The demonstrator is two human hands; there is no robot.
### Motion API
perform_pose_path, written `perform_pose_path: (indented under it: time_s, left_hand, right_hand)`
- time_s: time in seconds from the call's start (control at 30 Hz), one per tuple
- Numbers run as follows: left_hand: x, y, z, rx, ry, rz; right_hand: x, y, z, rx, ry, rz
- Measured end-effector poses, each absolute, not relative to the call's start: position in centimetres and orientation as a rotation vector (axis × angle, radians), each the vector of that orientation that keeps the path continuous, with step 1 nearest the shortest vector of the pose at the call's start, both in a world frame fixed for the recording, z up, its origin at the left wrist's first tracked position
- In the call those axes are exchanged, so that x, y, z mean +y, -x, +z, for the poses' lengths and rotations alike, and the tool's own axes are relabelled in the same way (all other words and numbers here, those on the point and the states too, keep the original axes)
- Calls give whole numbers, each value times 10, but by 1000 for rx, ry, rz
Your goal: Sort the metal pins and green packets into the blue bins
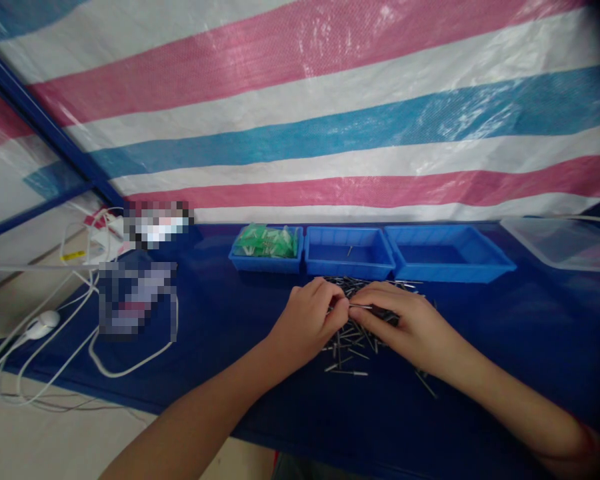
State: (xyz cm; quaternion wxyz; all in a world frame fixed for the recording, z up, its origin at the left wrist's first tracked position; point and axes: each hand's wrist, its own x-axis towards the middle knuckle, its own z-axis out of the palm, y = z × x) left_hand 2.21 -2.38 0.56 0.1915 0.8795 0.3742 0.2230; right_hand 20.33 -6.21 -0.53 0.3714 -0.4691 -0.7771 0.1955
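Note:
A pile of thin metal blind rivets (351,343) lies on the dark blue table, just in front of the blue trays and partly hidden by my hands. Over the pile, my left hand (313,317) is closed in a pinch, with its fingertips at the left end of a rivet (363,306). My right hand (405,320) comes from the other side and pinches the same rivet between thumb and fingers. The two hands' fingertips almost touch. A few loose rivets lie apart from the pile, nearer to me.
Behind the pile stand three blue trays: one holds green plastic packets (267,241), the middle tray (350,270) has a single rivet, and another tray (455,272) is at right. A clear plastic container (560,247) lies far right. White cables (110,373) and blurred items occupy the left.

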Motion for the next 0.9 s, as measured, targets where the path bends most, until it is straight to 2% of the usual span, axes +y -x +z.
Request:
perform_pose_path:
  time_s: [0.2,0.33,0.67,0.9]
  left_hand:
    - [-27,-23,7,1033,-2346,731]
    - [-28,-25,5,989,-2344,705]
    - [-27,-28,-2,905,-2326,736]
    - [-24,-25,3,945,-2240,894]
  right_hand:
    - [-61,-202,-8,-1571,1265,822]
    - [-62,-200,-5,-1475,1200,919]
    - [-66,-202,-9,-1567,1241,690]
    - [-66,-207,0,-1714,1230,531]
